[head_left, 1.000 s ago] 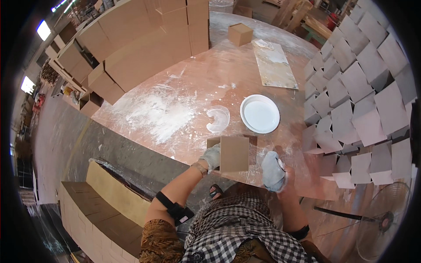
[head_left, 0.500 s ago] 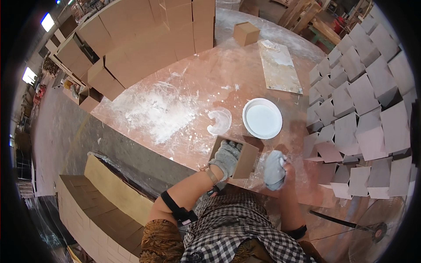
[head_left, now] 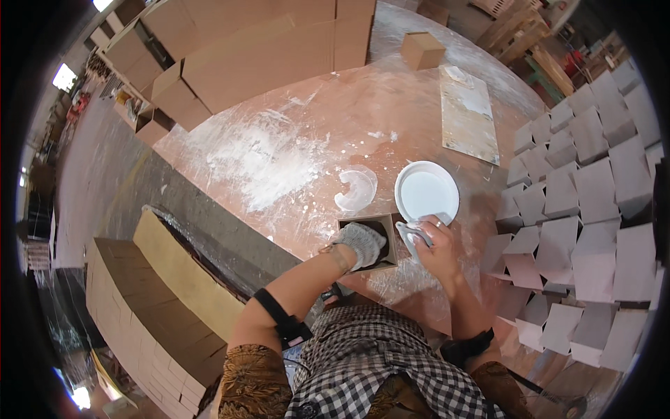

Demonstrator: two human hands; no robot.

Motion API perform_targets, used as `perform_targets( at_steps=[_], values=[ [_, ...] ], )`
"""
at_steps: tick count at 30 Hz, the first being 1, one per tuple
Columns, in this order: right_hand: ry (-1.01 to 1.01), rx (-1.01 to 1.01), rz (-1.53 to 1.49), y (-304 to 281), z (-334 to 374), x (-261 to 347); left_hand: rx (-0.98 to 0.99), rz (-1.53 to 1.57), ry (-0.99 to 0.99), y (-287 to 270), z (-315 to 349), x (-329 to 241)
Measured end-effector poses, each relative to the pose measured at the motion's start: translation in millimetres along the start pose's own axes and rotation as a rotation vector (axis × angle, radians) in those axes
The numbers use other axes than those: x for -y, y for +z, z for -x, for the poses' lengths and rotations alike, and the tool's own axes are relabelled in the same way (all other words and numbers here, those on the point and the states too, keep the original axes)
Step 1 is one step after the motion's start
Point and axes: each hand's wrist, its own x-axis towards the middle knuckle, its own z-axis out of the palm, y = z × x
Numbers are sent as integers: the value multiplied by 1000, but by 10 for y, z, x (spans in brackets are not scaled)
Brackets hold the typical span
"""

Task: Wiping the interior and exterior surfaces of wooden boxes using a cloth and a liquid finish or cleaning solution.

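At white-smeared table (head_left: 391, 112), left hand (head_left: 363, 246) inside box (head_left: 391, 243); grey floor (head_left: 139, 183) alongside.

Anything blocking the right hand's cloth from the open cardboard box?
Nothing visible: the grey cloth in the right hand is just right of the cardboard box, contact unclear. The gloved left hand is inside the box.

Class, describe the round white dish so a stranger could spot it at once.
Find the reddish-brown table streaked with white. On it, beyond the bare right hand, sits the round white dish. Its raised rim sets it apart from the flat whitish crescent to its left.
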Motion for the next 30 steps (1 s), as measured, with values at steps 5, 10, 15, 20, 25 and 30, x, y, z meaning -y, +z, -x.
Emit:
perform_targets(
  at_steps=[5,10,15,20,25,30],
  values=[
    [-134,43,-14,174,-402,-12,-217,150,-297,81,-101,-340],
    [-112,421,123,594,-720,309,-229,369,-400,529,-228,-171],
    [-66,612,348,927,-874,410,-227,354,-363,797,-346,-153],
    [-45,563,564,701,-788,360,-114,362,-392,213,-54,-238],
    [28,499,670,391,-751,151,-246,247,-466,362,-107,-257],
    [-295,379,433,659,-812,274,-129,393,-433,204,-135,-241]
  ],
)
